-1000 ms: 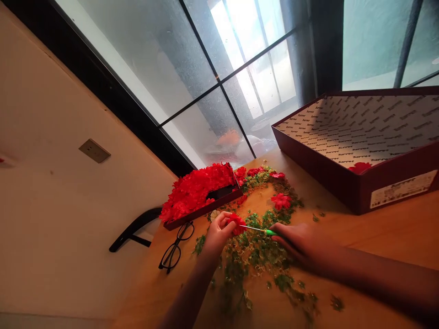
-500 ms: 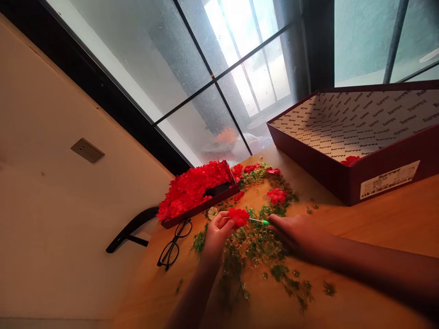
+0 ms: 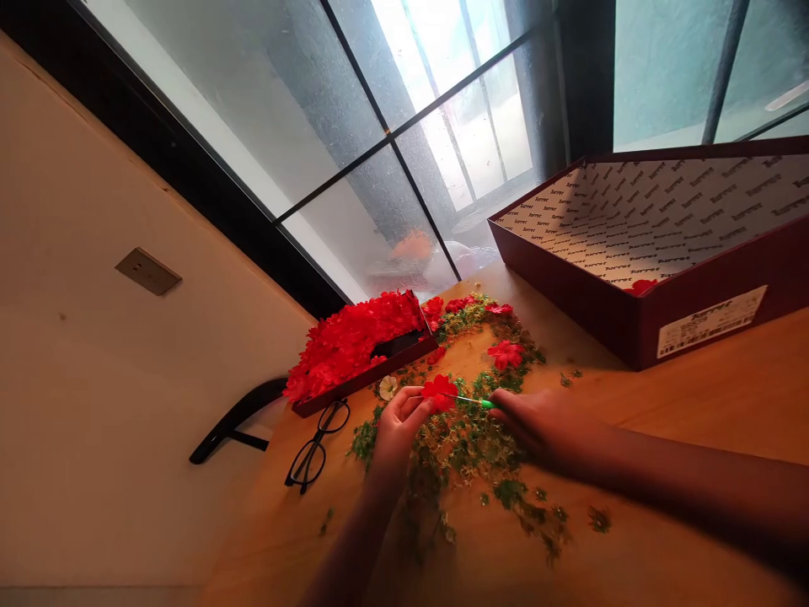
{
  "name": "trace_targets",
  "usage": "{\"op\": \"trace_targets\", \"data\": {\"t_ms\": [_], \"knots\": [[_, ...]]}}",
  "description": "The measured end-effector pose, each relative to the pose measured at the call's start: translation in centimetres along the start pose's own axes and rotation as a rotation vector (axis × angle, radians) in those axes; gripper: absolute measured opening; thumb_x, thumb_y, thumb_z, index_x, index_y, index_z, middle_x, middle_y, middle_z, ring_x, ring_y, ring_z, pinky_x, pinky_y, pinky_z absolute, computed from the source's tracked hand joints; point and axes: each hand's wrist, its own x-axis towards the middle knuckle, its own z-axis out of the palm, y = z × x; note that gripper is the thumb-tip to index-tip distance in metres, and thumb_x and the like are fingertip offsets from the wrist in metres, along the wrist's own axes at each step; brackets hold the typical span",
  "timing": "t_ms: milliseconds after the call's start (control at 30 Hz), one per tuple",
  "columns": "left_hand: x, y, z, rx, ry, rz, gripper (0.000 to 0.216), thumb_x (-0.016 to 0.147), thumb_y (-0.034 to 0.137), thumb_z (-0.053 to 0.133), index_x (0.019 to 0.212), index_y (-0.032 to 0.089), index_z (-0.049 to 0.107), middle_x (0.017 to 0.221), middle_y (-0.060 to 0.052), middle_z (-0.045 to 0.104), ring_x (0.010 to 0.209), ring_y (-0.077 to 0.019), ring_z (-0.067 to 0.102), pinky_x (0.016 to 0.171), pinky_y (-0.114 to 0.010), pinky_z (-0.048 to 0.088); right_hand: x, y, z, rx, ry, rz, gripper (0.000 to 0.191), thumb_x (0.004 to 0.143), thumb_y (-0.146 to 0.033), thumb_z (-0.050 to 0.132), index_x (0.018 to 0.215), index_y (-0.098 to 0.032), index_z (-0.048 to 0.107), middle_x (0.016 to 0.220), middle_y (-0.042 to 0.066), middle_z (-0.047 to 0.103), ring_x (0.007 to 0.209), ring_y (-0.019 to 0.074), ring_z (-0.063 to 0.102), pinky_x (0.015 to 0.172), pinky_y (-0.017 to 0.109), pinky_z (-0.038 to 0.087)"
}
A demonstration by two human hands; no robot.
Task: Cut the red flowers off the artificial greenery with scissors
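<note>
My left hand (image 3: pixel 399 419) pinches a red artificial flower (image 3: pixel 441 393) by its edge. In my right hand (image 3: pixel 537 421) is a thin metal tool with a green handle (image 3: pixel 486 404); its shaft reaches left to the flower's middle, and its exact kind cannot be made out. Under both hands spreads a heap of small green and yellowish plastic sprigs (image 3: pixel 468 438). Among the sprigs lie loose red flowers (image 3: pixel 506 354) and, beside my left hand, a small white flower (image 3: pixel 388 387).
A shallow box lid (image 3: pixel 363 379) heaped with red flowers stands at the back left, near black-framed glasses (image 3: pixel 316 447). To the right is a large maroon shoebox (image 3: pixel 569 303), with a red flower inside. A window and wall border the wooden table (image 3: pixel 663 413).
The red flower has turned so its face shows more, with the tool's metal shaft now across its middle. The whole view has shifted slightly; both hands keep their holds.
</note>
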Motion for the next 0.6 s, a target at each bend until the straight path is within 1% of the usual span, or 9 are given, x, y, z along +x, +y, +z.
{"op": "trace_targets", "data": {"t_ms": [100, 233, 333, 400, 467, 567, 600], "knots": [[-0.1, 0.1, 0.1, 0.033, 0.026, 0.014, 0.022, 0.062, 0.026, 0.061, 0.080, 0.017, 0.053, 0.078, -0.001, 0.066, 0.077, -0.0134, 0.060, 0.074, -0.023, 0.042, 0.0, 0.0, 0.0, -0.011, -0.004, -0.007, 0.025, 0.087, -0.030, 0.023, 0.083, -0.017, 0.044, 0.065, 0.004, 0.061, 0.053, 0.0118, 0.052, 0.045, 0.023, 0.017], [-0.2, 0.3, 0.2, 0.078, 0.026, 0.056, 0.024, 0.062, 0.028, 0.061, 0.080, 0.015, 0.053, 0.081, -0.005, 0.065, 0.080, -0.0177, 0.060, 0.076, -0.028, 0.042, 0.0, 0.0, -0.1, -0.015, -0.013, -0.007, 0.026, 0.087, -0.031, 0.023, 0.084, -0.017, 0.045, 0.065, 0.004, 0.061, 0.052, 0.0116, 0.051, 0.044, 0.023, 0.016], [-0.3, 0.2, 0.4, 0.132, 0.068, 0.083, 0.025, 0.061, 0.030, 0.062, 0.078, 0.014, 0.053, 0.079, -0.005, 0.064, 0.079, -0.0186, 0.060, 0.075, -0.030, 0.043, 0.0, -0.2, -0.1, -0.043, -0.004, 0.012, 0.027, 0.086, -0.031, 0.024, 0.082, -0.017, 0.046, 0.064, 0.004, 0.061, 0.051, 0.0113, 0.051, 0.044, 0.024, 0.015], [-0.5, 0.2, 0.7, 0.206, 0.091, 0.129, 0.024, 0.061, 0.031, 0.061, 0.077, 0.014, 0.053, 0.078, -0.005, 0.063, 0.078, -0.0182, 0.059, 0.074, -0.029, 0.044, 0.0, -0.4, -0.1, -0.056, -0.001, 0.034, 0.026, 0.086, -0.030, 0.024, 0.081, -0.017, 0.046, 0.064, 0.004, 0.061, 0.050, 0.0111, 0.051, 0.044, 0.024, 0.015], [-1.1, 0.2, 1.1, 0.298, 0.059, 0.192, 0.023, 0.063, 0.032, 0.060, 0.078, 0.015, 0.055, 0.079, -0.005, 0.063, 0.079, -0.0177, 0.059, 0.074, -0.028, 0.044, 0.0, -0.5, 0.1, -0.044, -0.004, 0.048, 0.025, 0.087, -0.030, 0.025, 0.082, -0.018, 0.046, 0.064, 0.004, 0.061, 0.051, 0.0111, 0.051, 0.045, 0.024, 0.016], [-2.1, 0.8, 1.7, 0.408, -0.097, 0.242, 0.023, 0.068, 0.033, 0.055, 0.083, 0.017, 0.058, 0.082, -0.004, 0.064, 0.080, -0.0173, 0.059, 0.074, -0.028, 0.044, 0.0, -0.5, 0.4, -0.003, -0.013, 0.037, 0.025, 0.087, -0.031, 0.024, 0.084, -0.018, 0.046, 0.067, 0.003, 0.062, 0.053, 0.0113, 0.053, 0.044, 0.023, 0.018], [-2.3, 1.1, 1.7, 0.435, -0.118, 0.250, 0.023, 0.070, 0.034, 0.052, 0.085, 0.018, 0.059, 0.082, -0.003, 0.064, 0.079, -0.0169, 0.059, 0.073, -0.027, 0.044, 0.0, -0.4, 0.5, 0.002, -0.011, 0.032, 0.026, 0.087, -0.031, 0.024, 0.084, -0.018, 0.046, 0.067, 0.003, 0.062, 0.054, 0.0116, 0.053, 0.044, 0.023, 0.018]]}}
